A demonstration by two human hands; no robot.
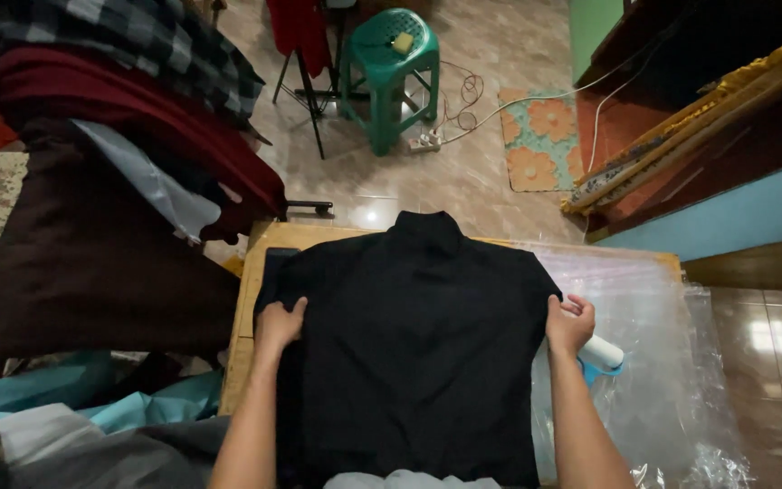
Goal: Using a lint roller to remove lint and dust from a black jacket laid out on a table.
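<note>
While black shirt (414,353) lies flat mid-frame on table (244,312), I judge it soft, light, limp; my left hand (280,324) and right hand (570,324) fingers pinch its side edges, good hold points.

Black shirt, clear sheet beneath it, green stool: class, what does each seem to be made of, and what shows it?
Black collared shirt: apparently woven cloth, matte, lying soft and flat. Clear crinkled sheet: probably thin plastic film, glossy, see-through, creased with bright glints. Green four-legged stool: likely moulded plastic, smooth, one colour throughout, with a perforated seat.

Green plastic stool (389,68) on tiles — floral mat (536,138) near it.
</note>
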